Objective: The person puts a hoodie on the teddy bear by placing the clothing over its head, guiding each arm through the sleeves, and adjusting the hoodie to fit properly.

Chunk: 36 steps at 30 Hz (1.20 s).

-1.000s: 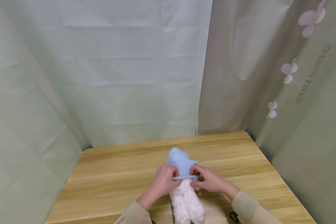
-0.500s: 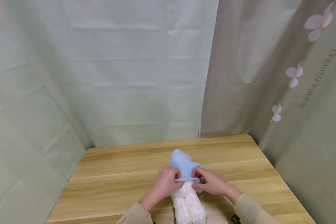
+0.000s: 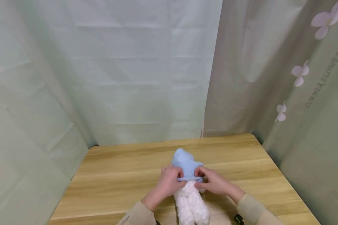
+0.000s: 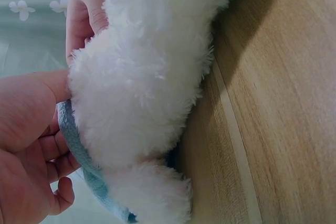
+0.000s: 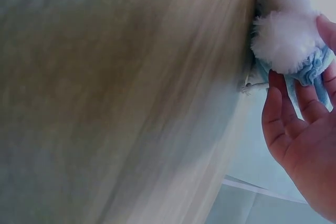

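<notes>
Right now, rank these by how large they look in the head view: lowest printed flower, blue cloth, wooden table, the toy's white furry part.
1. Wooden table
2. White furry part, cut off below
3. Blue cloth, partly covered
4. Lowest printed flower

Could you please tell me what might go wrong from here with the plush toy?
The blue garment might catch on the shaggy fur of the white plush toy, since its hem lies against it. The hem might also end up crooked if the left hand and the right hand, which hold it at opposite sides, pull unevenly.
</notes>
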Motion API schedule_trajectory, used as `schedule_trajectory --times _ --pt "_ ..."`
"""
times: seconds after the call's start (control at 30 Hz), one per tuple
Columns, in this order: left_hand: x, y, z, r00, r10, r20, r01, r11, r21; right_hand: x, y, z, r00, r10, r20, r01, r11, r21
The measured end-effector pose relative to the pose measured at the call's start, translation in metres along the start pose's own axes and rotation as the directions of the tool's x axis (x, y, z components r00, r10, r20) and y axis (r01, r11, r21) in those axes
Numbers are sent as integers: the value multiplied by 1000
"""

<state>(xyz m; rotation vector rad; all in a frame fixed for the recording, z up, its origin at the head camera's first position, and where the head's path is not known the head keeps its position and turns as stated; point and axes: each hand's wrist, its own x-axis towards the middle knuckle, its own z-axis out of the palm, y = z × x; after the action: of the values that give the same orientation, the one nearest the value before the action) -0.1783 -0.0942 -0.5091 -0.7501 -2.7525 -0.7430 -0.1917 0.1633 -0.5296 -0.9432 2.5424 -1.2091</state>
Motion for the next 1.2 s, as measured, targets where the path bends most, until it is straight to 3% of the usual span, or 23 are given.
schedule_trajectory --times 0.67,1.2 --pt "-5 0 4 1000 -9 9 9 1000 -10 -4 -2 3 1000 10 2 -10 1000 -2" --pt "2 2 1 1000 -3 6 3 1000 -18 0 0 -4 1000 -6 8 6 999 -38"
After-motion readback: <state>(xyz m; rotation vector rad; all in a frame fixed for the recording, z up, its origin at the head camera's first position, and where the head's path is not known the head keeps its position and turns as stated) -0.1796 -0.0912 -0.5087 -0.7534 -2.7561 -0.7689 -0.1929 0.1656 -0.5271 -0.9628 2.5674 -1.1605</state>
